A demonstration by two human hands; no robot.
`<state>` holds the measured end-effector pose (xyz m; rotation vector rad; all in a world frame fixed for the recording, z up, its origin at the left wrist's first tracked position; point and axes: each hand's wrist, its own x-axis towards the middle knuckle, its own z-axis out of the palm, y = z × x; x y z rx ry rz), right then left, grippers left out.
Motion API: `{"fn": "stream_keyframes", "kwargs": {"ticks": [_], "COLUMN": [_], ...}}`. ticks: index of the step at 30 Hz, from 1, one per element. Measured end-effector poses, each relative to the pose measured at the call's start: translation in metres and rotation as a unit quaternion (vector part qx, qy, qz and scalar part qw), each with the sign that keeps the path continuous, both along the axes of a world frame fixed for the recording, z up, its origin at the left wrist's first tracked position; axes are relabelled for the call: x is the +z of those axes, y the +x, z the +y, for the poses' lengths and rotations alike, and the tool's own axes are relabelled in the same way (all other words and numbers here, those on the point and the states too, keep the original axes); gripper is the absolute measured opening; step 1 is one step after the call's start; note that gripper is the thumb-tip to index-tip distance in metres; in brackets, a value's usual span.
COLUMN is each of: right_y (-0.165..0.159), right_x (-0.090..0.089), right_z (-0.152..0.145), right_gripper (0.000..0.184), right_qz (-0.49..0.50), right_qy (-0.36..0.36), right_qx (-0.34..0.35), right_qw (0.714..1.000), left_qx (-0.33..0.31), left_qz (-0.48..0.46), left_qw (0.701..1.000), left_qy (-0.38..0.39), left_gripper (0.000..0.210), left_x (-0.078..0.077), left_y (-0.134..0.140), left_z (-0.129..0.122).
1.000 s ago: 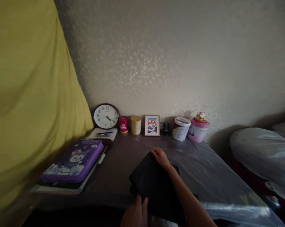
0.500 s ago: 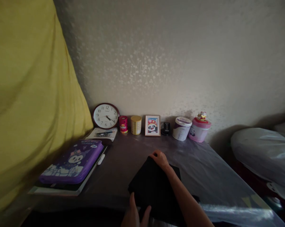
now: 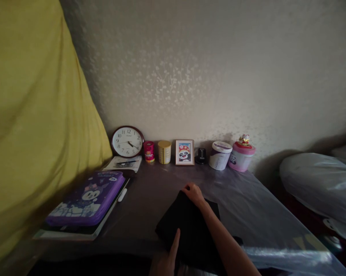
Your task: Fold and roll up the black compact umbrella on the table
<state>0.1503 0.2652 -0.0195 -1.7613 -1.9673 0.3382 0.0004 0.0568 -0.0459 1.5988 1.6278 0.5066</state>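
Note:
A dark, folded black cloth (image 3: 187,226) lies on the table right in front of me, its details lost in the low light. At its far corner my right hand (image 3: 193,192) is closed, fingers curled down onto the edge, with the forearm crossing over the cloth's right side. My left hand (image 3: 168,260) is low at the near side, one finger stretched out over the cloth's surface. The rest of its fingers are dim and partly cut off by the frame's bottom.
At left, a purple case (image 3: 86,199) rests on books beside a white marker (image 3: 122,195) and a yellow curtain (image 3: 40,115). Along the wall stand a clock (image 3: 127,142), red tin (image 3: 149,151), yellow tin (image 3: 164,152), picture frame (image 3: 184,152), white tub (image 3: 219,155) and pink tub (image 3: 241,157).
My left hand has shifted right and inward over the cloth; its two spread digits now show as one stretched finger. The right hand stays at the far corner.

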Motion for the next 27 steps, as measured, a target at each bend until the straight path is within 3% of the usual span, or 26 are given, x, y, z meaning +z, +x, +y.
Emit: {"fn": "stream_keyframes", "kwargs": {"ticks": [4,8,11,14,20,24,27], "right_y": [-0.001,0.001,0.003,0.004,0.007,0.009,0.004], "right_x": [0.008,0.022,0.024,0.017,0.002,0.011,0.02], "right_z": [-0.005,-0.032,-0.06,-0.075,-0.048,-0.032,-0.04], "right_gripper": [0.013,0.021,0.024,0.022,0.023,0.025,0.026], "right_qz": [0.0,0.01,0.026,0.007,-0.069,-0.093,-0.083], "right_qy": [0.031,0.097,0.157,0.164,0.124,0.113,0.129], "right_qx": [0.016,0.069,0.203,0.295,0.251,0.195,0.187], "right_qw": [0.999,0.993,0.966,0.941,0.957,0.97,0.97], "left_qx": [-0.022,-0.019,-0.019,0.007,0.021,0.01,0.018], "left_qz": [0.01,0.014,0.043,0.043,0.027,0.034,0.017], "left_qw": [1.0,1.0,0.999,0.999,0.999,0.999,1.0], "left_qy": [-0.003,-0.002,-0.013,-0.006,0.013,0.0,0.002], "left_gripper": [0.073,0.074,0.074,0.072,0.075,0.076,0.076], "left_x": [-0.001,-0.006,-0.009,-0.009,-0.003,-0.001,-0.003], "left_y": [-0.001,0.002,0.004,0.006,0.003,0.001,0.001], "left_z": [0.001,0.003,0.004,0.003,0.001,0.001,0.001]}}
